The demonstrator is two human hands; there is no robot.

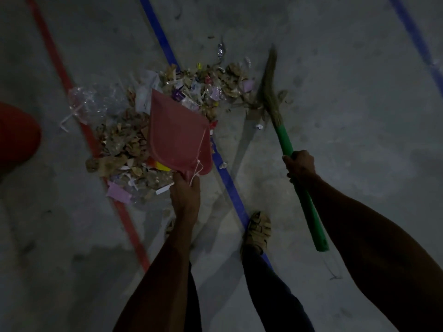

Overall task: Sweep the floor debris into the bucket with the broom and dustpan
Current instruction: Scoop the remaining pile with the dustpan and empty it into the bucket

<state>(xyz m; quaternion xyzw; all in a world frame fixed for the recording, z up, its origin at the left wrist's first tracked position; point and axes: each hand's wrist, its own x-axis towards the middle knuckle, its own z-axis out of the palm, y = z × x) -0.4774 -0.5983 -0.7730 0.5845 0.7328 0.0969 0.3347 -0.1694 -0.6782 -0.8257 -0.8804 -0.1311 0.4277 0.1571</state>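
Observation:
A red dustpan (pixel 176 135) rests in the middle of a debris pile (pixel 129 144) of dry leaves, paper scraps and plastic on the grey floor. My left hand (pixel 185 190) grips the dustpan's short handle, with a white string hanging by it. My right hand (pixel 299 165) is closed around the green handle of a broom (pixel 269 92), whose straw bristles touch the floor at the pile's right edge. A red bucket (pixel 16 137) shows partly at the left edge of the frame.
A red floor line (pixel 129 221) and a blue floor line (pixel 230 185) run diagonally through the pile. A crumpled clear plastic bag (pixel 88 101) lies at the pile's left. My sandalled foot (pixel 259 231) stands on the blue line. The scene is dim.

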